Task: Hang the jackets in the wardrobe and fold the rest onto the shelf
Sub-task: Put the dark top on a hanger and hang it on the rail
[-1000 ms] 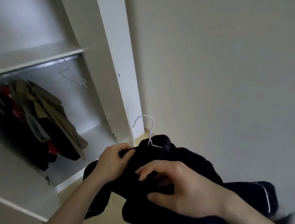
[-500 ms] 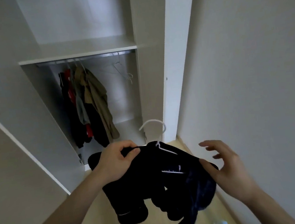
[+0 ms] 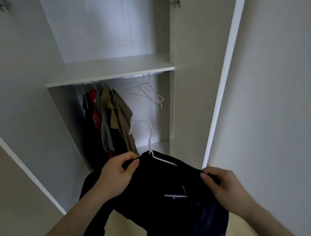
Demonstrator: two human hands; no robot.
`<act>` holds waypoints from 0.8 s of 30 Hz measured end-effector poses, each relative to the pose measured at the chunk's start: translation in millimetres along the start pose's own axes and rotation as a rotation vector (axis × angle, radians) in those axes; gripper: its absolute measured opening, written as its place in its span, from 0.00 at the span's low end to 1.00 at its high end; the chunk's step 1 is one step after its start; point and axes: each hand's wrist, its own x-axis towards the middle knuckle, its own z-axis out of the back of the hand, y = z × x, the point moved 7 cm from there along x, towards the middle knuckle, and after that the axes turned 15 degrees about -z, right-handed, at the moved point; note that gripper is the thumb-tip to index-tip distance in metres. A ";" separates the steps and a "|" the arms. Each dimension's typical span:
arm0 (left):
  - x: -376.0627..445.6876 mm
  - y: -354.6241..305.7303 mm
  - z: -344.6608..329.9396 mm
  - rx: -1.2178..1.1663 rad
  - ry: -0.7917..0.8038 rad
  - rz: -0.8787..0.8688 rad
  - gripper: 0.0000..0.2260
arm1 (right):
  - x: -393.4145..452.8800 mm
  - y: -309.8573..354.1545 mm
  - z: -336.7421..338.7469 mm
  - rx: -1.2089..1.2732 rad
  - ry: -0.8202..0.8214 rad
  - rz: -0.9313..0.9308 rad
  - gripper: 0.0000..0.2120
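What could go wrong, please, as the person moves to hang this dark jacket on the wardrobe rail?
1. The dark jacket sits bunched on the white hanger, gripped at each shoulder by the left hand and right hand; it could slide off when lifted.
2. No hand holds the hook, so it may swing and miss the rail.
3. The bare wire hangers hang where free rail remains; the hook could snag them.
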 end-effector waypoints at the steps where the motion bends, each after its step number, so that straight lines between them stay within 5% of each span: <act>1: 6.9 8.8 4.6 -0.009 0.023 -0.003 0.07 | 11.3 2.6 -12.3 -0.026 0.014 -0.022 0.23; 6: 55.9 40.1 26.8 0.057 0.047 -0.087 0.08 | 51.9 17.8 -50.7 0.059 0.018 -0.165 0.26; 9: 86.2 51.1 30.2 0.262 0.105 -0.186 0.14 | 64.3 30.3 -50.9 0.117 0.018 -0.254 0.21; 13: 122.2 69.4 37.6 0.244 0.151 -0.215 0.20 | 83.5 42.6 -38.3 0.295 -0.039 -0.365 0.13; 24: 269.6 142.1 105.3 0.297 0.003 -0.163 0.16 | 227.8 44.9 -77.7 0.413 -0.002 -0.384 0.16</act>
